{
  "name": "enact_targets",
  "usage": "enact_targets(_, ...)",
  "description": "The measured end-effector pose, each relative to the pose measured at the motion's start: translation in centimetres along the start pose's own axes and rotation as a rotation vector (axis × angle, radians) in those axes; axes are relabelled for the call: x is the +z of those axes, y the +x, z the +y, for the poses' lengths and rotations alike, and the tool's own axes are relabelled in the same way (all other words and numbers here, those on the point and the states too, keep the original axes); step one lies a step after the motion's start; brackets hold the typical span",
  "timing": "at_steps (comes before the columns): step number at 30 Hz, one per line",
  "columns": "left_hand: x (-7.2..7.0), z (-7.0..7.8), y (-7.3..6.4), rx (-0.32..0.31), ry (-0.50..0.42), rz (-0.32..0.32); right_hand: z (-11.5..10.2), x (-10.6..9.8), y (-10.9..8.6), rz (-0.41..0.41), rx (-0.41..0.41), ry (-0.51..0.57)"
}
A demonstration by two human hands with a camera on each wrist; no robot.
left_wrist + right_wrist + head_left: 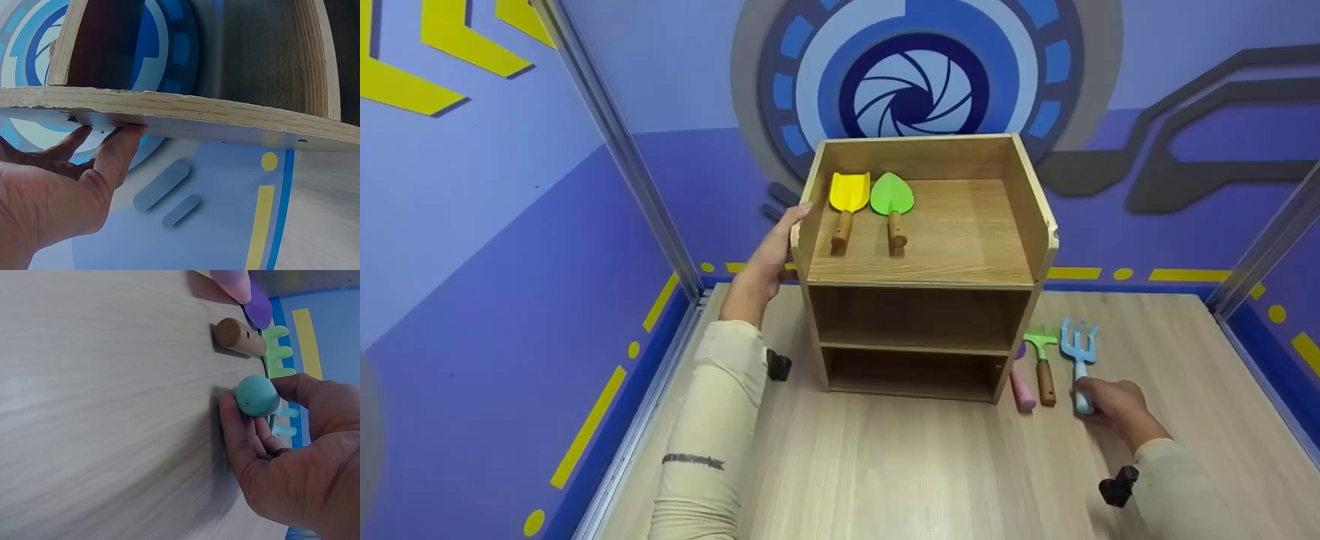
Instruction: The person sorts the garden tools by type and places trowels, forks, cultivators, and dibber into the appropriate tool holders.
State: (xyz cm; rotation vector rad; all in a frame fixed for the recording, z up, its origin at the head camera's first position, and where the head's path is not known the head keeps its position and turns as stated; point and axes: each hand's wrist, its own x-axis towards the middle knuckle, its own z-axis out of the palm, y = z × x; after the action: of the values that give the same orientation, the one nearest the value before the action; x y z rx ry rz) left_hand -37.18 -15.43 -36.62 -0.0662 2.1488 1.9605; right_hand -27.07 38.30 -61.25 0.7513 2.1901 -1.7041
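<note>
Okay, right hand (1116, 405) grips the light-blue pronged garden fork (1078, 349) by its handle, toward the bench's (885, 472) right edge, beside the green-headed, wooden-handled rake (1045, 384). Left hand (769, 255), fingers extended, presses the pale wooden three-tier shelf's (960, 225) left side.

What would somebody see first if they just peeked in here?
Probably the wooden shelf in the middle, with a bright yellow shovel and a leaf-shaped green shovel lying on its top level. Behind it, a huge round design like a camera lens decorates the back wall. Then, to the right of the shelf, the right hand holds a light-blue fork by its handle, next to a green rake.
</note>
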Motion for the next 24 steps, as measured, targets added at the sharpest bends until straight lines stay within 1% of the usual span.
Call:
enact_targets(2,-0.1,-0.1,0.0,-0.005,0.001,0.004,0.0,-0.1,0.0,-0.018,0.001,0.01)
enact_targets(6,-0.2,-0.1,0.0,-0.006,0.008,0.005,0.2,-0.4,0.0,-0.068,0.027,0.054)
enact_targets(10,-0.2,0.0,0.1,0.004,0.003,-0.003,0.4,-0.7,0.0,-0.154,0.011,0.102)
enact_targets(14,-0.4,-0.1,0.1,0.007,0.002,-0.003,0.6,-1.1,0.1,-0.243,-0.014,0.111)
enact_targets(19,-0.4,-0.1,0.2,0.019,0.006,-0.019,0.9,-1.5,0.0,-0.277,-0.008,0.126)
enact_targets(24,-0.3,0.1,0.2,0.021,-0.001,-0.025,1.1,-1.6,-0.2,-0.282,-0.017,0.138)
